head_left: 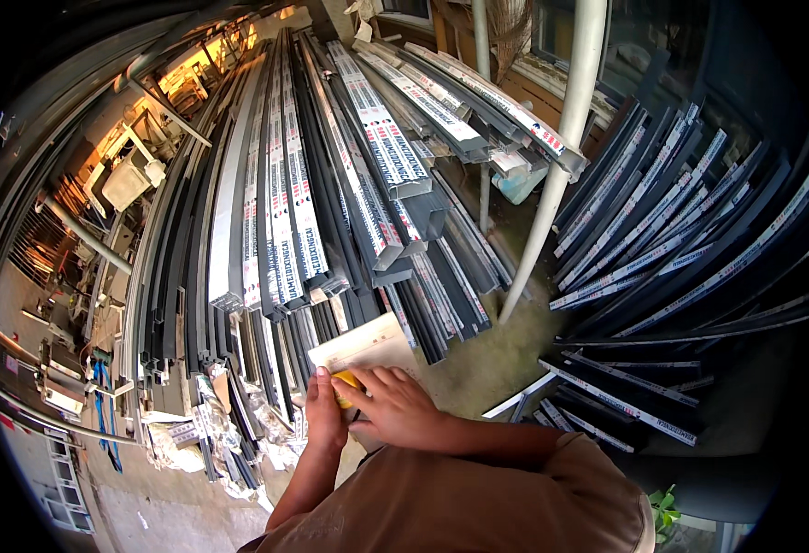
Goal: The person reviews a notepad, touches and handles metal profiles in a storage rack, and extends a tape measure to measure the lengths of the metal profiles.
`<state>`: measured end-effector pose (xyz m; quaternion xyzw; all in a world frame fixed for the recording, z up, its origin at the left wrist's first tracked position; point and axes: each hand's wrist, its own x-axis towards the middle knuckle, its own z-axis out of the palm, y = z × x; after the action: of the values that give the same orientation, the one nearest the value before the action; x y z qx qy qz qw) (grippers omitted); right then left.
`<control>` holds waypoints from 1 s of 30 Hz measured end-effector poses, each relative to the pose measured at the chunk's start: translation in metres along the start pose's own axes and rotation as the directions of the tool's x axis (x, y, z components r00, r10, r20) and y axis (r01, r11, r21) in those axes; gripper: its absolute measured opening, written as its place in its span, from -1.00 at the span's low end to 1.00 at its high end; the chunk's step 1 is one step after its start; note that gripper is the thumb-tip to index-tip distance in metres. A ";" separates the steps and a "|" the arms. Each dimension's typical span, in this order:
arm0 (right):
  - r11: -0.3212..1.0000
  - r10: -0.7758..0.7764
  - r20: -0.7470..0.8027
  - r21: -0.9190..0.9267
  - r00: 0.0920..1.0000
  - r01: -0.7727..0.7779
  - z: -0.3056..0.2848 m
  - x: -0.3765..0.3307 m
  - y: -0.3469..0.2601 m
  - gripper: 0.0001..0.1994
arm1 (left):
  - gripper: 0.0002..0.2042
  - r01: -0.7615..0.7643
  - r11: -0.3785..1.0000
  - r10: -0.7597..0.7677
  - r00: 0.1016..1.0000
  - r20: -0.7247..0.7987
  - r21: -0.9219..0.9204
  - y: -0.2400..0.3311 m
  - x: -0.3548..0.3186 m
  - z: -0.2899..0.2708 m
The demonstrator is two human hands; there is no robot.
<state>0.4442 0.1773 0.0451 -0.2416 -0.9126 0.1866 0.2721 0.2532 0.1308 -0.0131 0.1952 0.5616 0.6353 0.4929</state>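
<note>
The left hand [327,417] and right hand [397,405] meet around a yellow object [344,388], grasping it between them; its underside and the left fingers are hidden. A pale card [360,345] extends beyond the fingertips, its faint marks too small to read. Beyond lie stacked grey bars [225,241] bearing white strips [278,189] printed in red and dark lettering. At right, further bars [676,235] fade into shadow.
</note>
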 end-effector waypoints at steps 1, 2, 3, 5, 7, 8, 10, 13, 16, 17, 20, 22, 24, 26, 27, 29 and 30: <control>1.000 -0.007 -0.033 -0.031 0.999 0.006 0.011 0.001 0.003 -0.20 | -0.42 -0.010 1.000 0.010 1.000 0.012 -0.022 0.001 -0.003 0.006; 0.998 -0.014 -0.066 -0.061 0.998 0.010 0.018 0.003 0.006 -0.19 | -0.43 0.024 0.999 -0.024 1.000 -0.008 -0.036 0.006 -0.008 0.011; 0.999 -0.027 -0.140 -0.045 0.990 0.021 0.020 0.006 0.005 -0.23 | -0.45 0.029 0.997 -0.028 1.000 0.012 -0.078 0.007 -0.011 0.013; 0.999 -0.033 -0.181 -0.003 0.983 0.033 0.018 0.010 0.007 -0.26 | -0.46 0.034 0.992 -0.031 0.999 0.025 -0.120 0.010 -0.016 0.015; 0.996 -0.025 -0.242 0.079 0.970 0.045 0.015 0.013 0.006 -0.35 | -0.54 0.061 0.977 -0.047 0.996 0.076 -0.205 0.014 -0.022 0.016; 0.995 -0.026 -0.236 0.085 0.971 0.047 0.016 0.014 0.003 -0.35 | -0.54 0.062 0.976 -0.049 0.996 0.068 -0.206 0.015 -0.025 0.012; 0.988 0.027 -0.242 0.152 0.970 0.011 0.019 0.017 0.002 -0.36 | -0.56 0.102 0.959 -0.069 0.989 0.131 -0.265 0.023 -0.029 0.010; 0.975 0.026 -0.172 0.222 0.985 0.013 0.016 0.022 -0.002 -0.34 | -0.54 0.149 0.920 -0.096 0.983 0.158 -0.363 0.042 -0.029 0.008; 0.942 -0.020 -0.118 0.330 0.993 0.058 0.017 0.027 0.001 -0.32 | -0.52 0.147 0.910 -0.098 0.985 0.142 -0.387 0.058 -0.025 0.000; 0.940 -0.015 -0.112 0.338 0.994 0.053 0.014 0.028 0.001 -0.32 | -0.52 0.105 0.940 -0.081 0.993 0.086 -0.324 0.062 -0.020 -0.005; 0.865 0.047 -0.071 0.502 0.996 -0.005 0.001 0.024 0.003 -0.30 | -0.54 -0.028 0.965 0.021 0.999 -0.030 -0.260 0.095 -0.003 -0.004; 0.822 0.093 -0.124 0.570 0.988 -0.006 -0.014 0.016 0.009 -0.35 | -0.56 -0.109 0.975 0.098 0.993 -0.064 -0.196 0.129 0.018 0.005; 0.764 0.168 -0.113 0.642 0.979 -0.057 -0.019 0.006 0.024 -0.39 | -0.55 -0.171 0.980 0.171 0.985 -0.011 -0.105 0.164 0.044 0.012; 0.568 0.349 0.017 0.792 0.937 -0.226 -0.015 -0.005 0.032 -0.32 | -0.55 -0.196 0.974 0.201 0.979 0.034 -0.112 0.191 0.087 0.012; 0.417 0.420 0.081 0.867 0.904 -0.272 -0.012 -0.007 0.034 -0.29 | -0.55 -0.164 0.978 0.176 0.981 0.087 -0.126 0.205 0.108 0.017; 0.203 0.505 0.165 0.931 0.847 -0.303 -0.011 -0.008 0.031 -0.20 | -0.56 -0.174 0.980 0.183 0.978 0.101 -0.094 0.216 0.168 0.010; 0.202 0.499 0.179 0.927 0.848 -0.315 -0.006 -0.009 0.031 -0.20 | -0.52 -0.212 0.974 0.206 0.975 0.081 0.076 0.216 0.207 -0.004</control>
<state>0.4648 0.1987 0.0317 -0.2861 -0.5109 0.7200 0.3725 0.0714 0.3288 0.1183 0.2969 0.5460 0.6518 0.4346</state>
